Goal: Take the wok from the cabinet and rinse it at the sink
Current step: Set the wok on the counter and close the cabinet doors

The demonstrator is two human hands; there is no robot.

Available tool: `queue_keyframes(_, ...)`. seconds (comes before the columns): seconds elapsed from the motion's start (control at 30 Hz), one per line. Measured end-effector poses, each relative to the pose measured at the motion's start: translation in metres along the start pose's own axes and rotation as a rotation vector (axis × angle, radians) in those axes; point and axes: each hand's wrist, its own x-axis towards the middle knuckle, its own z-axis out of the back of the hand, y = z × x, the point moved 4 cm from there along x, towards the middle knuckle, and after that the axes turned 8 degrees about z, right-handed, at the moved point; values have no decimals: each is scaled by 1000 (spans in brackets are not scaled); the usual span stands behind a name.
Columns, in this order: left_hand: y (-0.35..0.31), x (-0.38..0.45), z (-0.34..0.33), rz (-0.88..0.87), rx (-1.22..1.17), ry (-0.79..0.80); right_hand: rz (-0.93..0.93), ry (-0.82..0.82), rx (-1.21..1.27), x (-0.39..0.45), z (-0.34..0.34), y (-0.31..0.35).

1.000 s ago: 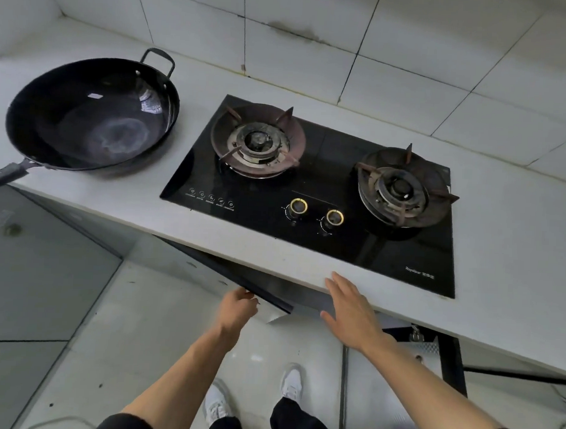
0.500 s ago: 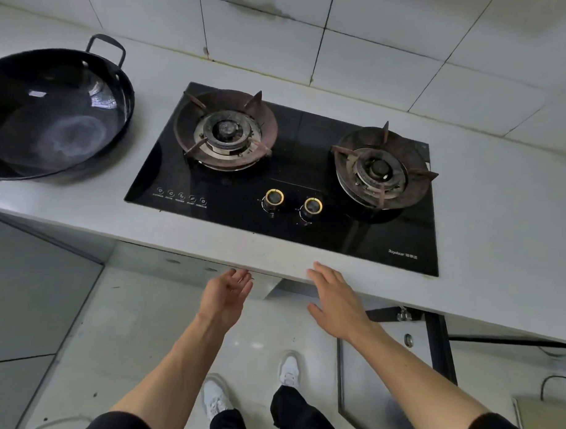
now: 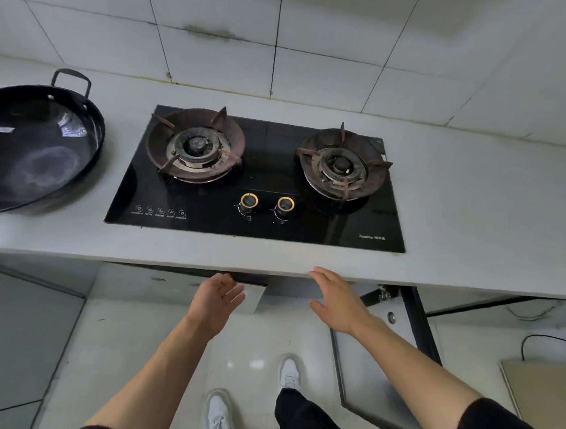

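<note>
Wok [image 3: 43,148], one only, is sitting on the bench [image 3: 468,195] left of the stove [image 3: 263,181], so it is likely already out of the cabinet and waiting for the sink. Two hands, left hand [image 3: 216,300] and right hand [image 3: 338,301], are hovering spread and empty below the bench edge, by the two cabinet doors [image 3: 376,362]; two burners, two knobs.

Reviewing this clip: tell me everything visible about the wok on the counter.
The wok is black, round and deep, apparently dark metal, with a glossy inside showing reflections and a pale ring-shaped mark at the bottom. A small riveted loop handle stands at its far rim. It sits upright on the pale countertop, left of the gas hob, apart from it. Its left side is cut off by the frame. Nothing else touches it.
</note>
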Motion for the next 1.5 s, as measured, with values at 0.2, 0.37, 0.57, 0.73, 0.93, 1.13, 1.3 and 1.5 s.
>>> queue_keyframes(0.2,-10,-29,-42,-258,778,100,-258,-171,173,-69,-12,-14)
queue_keyframes(0.37,0,-35,-81,-481,1326,95,-424,-228,226,-131,-30,-41)
queue_keyframes(0.57,19,-30,-120,-595,1794,61,-615,-342,356,-176,-37,-95)
queue_keyframes(0.73,22,-9,-146,-683,2116,-71,-770,-452,299,-199,-38,-148)
queue_keyframes(0.93,16,8,-144,-604,2197,-181,-995,-266,423,-217,-66,-188)
queue_keyframes(1.13,17,13,-147,-608,2201,-176,-959,-300,471,-213,-73,-188)
queue_keyframes(1.3,20,13,-140,-656,2210,-164,-931,-251,384,-203,-80,-175)
queue_keyframes(1.5,11,12,-122,-685,2204,-105,-924,-330,431,-192,-91,-159)
